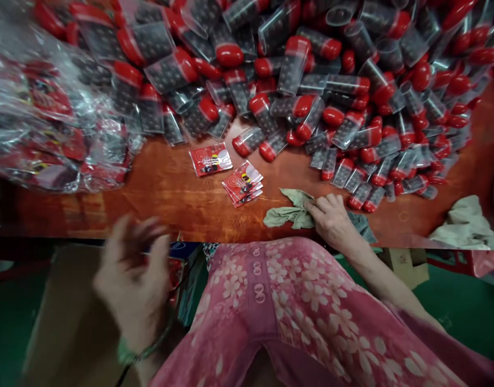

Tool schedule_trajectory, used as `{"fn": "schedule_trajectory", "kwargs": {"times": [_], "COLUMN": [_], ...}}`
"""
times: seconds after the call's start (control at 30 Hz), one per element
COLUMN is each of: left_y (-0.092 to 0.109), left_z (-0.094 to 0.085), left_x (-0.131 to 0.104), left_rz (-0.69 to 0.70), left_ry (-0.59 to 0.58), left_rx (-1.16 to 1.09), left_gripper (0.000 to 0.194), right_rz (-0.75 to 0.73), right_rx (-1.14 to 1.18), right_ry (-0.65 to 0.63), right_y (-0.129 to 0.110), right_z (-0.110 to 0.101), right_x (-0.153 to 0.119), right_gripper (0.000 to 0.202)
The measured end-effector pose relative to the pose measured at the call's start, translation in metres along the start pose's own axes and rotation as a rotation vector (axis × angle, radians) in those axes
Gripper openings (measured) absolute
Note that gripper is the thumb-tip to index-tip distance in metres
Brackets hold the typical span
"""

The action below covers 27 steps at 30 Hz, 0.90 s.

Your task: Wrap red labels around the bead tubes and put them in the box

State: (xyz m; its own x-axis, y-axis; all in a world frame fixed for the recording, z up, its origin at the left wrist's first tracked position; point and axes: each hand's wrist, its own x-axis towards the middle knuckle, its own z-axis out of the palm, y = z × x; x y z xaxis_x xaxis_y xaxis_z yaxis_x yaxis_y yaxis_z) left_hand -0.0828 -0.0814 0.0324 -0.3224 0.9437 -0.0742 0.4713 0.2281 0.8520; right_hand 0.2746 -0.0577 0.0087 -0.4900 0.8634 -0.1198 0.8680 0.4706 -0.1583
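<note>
My right hand (331, 217) rests at the table's near edge, its fingers closed on a crumpled pale green cloth (289, 212). A darker grey-blue cloth (362, 226) lies beside that wrist. My left hand (134, 274) is raised in front of the edge, blurred by motion. Its fingers are half curled, with a gap to the thumb and nothing visible between them. Past the cloth, a small stack of red printed packets (244, 184) lies on the wooden table (166, 199). One more red packet (210, 159) lies just behind the stack.
A large heap of clear dotted tubes with red caps (295, 91) covers the table's far side and right. Clear plastic bags (61, 123) with red printed packets fill the left. A pale cloth (466, 220) lies at the right edge. A cardboard box (69, 312) stands below left.
</note>
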Motion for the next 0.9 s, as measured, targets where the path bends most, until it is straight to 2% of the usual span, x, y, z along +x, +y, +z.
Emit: {"fn": "schedule_trajectory", "kwargs": {"times": [0.03,0.07,0.1,0.13,0.2,0.3,0.33,0.4,0.5,0.6,0.7,0.8,0.9], "left_y": [0.011,0.022,0.034,0.045,0.061,0.069,0.067,0.064,0.063,0.066,0.067,0.064,0.057], "left_z": [0.027,0.055,0.082,0.107,0.148,0.183,0.189,0.198,0.209,0.222,0.228,0.214,0.181], "left_x": [0.008,0.015,0.021,0.025,0.028,0.024,0.021,0.017,0.015,0.014,0.016,0.021,0.031], "left_rz": [0.123,0.306,0.511,0.690,0.925,1.105,1.140,1.182,1.140,1.043,1.001,1.063,1.089], "left_ry": [-0.123,-0.324,-0.471,-0.569,-0.673,-0.751,-0.751,-0.734,-0.735,-0.737,-0.693,-0.581,-0.368], "left_rx": [-0.018,-0.024,-0.003,0.051,0.212,0.443,0.487,0.522,0.506,0.438,0.338,0.242,0.229], "left_gripper": [0.050,0.045,0.043,0.042,0.048,0.049,0.044,0.030,0.024,0.032,0.051,0.058,0.043], "right_rz": [-0.020,-0.039,-0.052,-0.056,-0.041,0.010,0.034,0.099,0.141,0.101,0.047,0.025,0.006], "right_rx": [-0.002,0.000,0.006,0.014,0.058,0.295,0.387,0.441,0.162,-0.107,-0.203,-0.189,-0.168], "right_ry": [0.031,0.064,0.098,0.131,0.160,0.118,0.124,0.201,0.262,0.202,0.157,0.196,0.283], "right_y": [0.002,0.003,0.004,0.006,0.010,0.021,0.027,0.041,0.063,0.078,0.083,0.082,0.077], "right_z": [0.001,0.001,0.000,-0.001,-0.007,-0.023,-0.028,-0.035,-0.036,-0.026,-0.015,-0.008,-0.006], "right_x": [0.002,0.003,0.004,0.005,0.006,0.006,0.006,0.007,0.012,0.022,0.032,0.038,0.041], "right_gripper": [0.032,0.030,0.028,0.027,0.029,0.017,0.013,0.017,0.032,0.045,0.044,0.043,0.037]}}
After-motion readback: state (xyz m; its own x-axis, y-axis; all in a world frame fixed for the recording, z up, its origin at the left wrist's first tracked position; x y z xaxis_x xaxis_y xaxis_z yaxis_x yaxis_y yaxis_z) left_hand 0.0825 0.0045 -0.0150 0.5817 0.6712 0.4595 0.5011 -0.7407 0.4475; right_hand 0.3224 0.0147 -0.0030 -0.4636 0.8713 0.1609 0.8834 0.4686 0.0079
